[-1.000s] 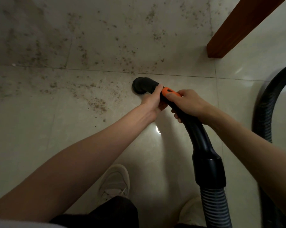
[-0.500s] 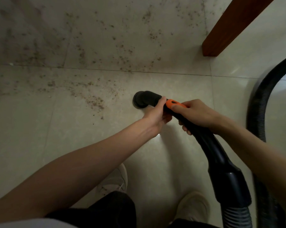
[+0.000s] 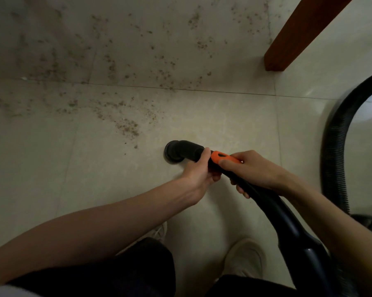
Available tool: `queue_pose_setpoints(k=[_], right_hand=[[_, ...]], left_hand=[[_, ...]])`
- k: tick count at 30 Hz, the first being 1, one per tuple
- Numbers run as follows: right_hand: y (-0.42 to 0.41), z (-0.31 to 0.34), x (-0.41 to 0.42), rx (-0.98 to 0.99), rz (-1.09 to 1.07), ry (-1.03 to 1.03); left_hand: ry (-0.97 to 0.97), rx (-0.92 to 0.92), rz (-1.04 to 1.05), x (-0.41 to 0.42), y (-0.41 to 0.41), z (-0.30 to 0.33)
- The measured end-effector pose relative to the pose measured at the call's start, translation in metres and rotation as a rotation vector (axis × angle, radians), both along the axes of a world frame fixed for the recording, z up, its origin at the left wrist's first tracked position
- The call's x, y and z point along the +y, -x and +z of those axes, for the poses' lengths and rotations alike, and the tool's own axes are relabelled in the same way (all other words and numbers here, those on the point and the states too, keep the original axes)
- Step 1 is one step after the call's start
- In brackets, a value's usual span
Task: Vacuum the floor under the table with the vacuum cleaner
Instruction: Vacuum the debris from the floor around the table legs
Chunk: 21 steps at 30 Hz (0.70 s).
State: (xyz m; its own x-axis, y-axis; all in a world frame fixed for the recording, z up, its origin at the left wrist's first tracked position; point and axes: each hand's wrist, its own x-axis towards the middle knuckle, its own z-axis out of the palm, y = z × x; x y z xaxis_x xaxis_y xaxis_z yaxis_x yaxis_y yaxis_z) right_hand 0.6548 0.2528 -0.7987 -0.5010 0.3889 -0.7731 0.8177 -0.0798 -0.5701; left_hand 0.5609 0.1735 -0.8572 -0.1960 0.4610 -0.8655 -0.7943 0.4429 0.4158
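Floor: pale glossy tiles (image 3: 41, 168) fill the view; a grout line runs left to right across the upper third, a second runs top to bottom at right of centre; the upper left lies in shadow
Debris: brown crumbs (image 3: 125, 125) lie scattered over the upper left and upper middle tiles; the densest patch sits just left of and above the nozzle, apart from it
Left hand: the left hand (image 3: 199, 173) reaches in from the lower left; its fingers are curled round the black tube just behind the bend, grasping it
Nozzle: the black nozzle (image 3: 173, 152) of the vacuum cleaner points down at the floor at centre; whether its mouth touches the tile cannot be told
Right hand: the right hand (image 3: 253, 170) grips the wand just behind the left hand; its thumb lies on the orange slider (image 3: 220, 157)
Wand: the black wand (image 3: 287, 224) slants down to the lower right edge
Feet: two light shoes (image 3: 245, 259) stand on the tile at lower centre, below the hands; dark trouser legs cover the bottom edge
Table leg: a red-brown wooden table leg (image 3: 292, 39) meets the floor at upper right, well apart from the nozzle
Hose: a black ribbed hose (image 3: 332, 151) arcs along the right edge, right of the right forearm
Open room: bare tile lies between nozzle and table leg, and left of the nozzle below the crumbs
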Motion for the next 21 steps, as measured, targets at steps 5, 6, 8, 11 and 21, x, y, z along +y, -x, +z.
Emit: queue_pose_setpoints(k=[5, 6, 8, 11, 21], right_hand=[[0.007, 0.002, -0.005, -0.008, 0.04, -0.038], [0.009, 0.002, -0.007, -0.005, 0.05, -0.047], [0.013, -0.001, -0.01, 0.001, 0.066, -0.059], [0.014, -0.003, -0.013, -0.002, 0.078, -0.037], [-0.02, -0.003, -0.025, -0.055, 0.044, -0.009]], left_hand=[[0.008, -0.013, 0.048, -0.006, 0.001, 0.004], [0.013, -0.011, 0.053, -0.008, 0.002, 0.004], [0.019, -0.008, 0.066, -0.013, 0.006, 0.005], [0.021, -0.028, 0.073, -0.018, 0.008, 0.009], [0.041, -0.06, -0.034, -0.024, -0.026, 0.01]])
